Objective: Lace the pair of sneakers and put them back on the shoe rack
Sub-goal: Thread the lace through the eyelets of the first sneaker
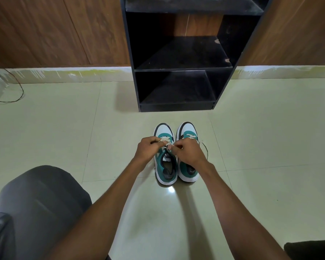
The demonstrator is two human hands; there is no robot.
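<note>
Pale tiled floor (251, 147), glossy. Pair of teal-and-white sneakers (166, 171) side by side at centre, toes toward 12 o'clock. Black shoe rack (178, 107) just beyond at 12 o'clock, against the wood wall. Thin dark cable (21, 91) at 10 o'clock.

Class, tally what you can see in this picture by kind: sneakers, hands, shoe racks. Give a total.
Sneakers: 2, left sneaker and right sneaker
Hands: 2, left hand and right hand
Shoe racks: 1, shoe rack
Total: 5
</note>
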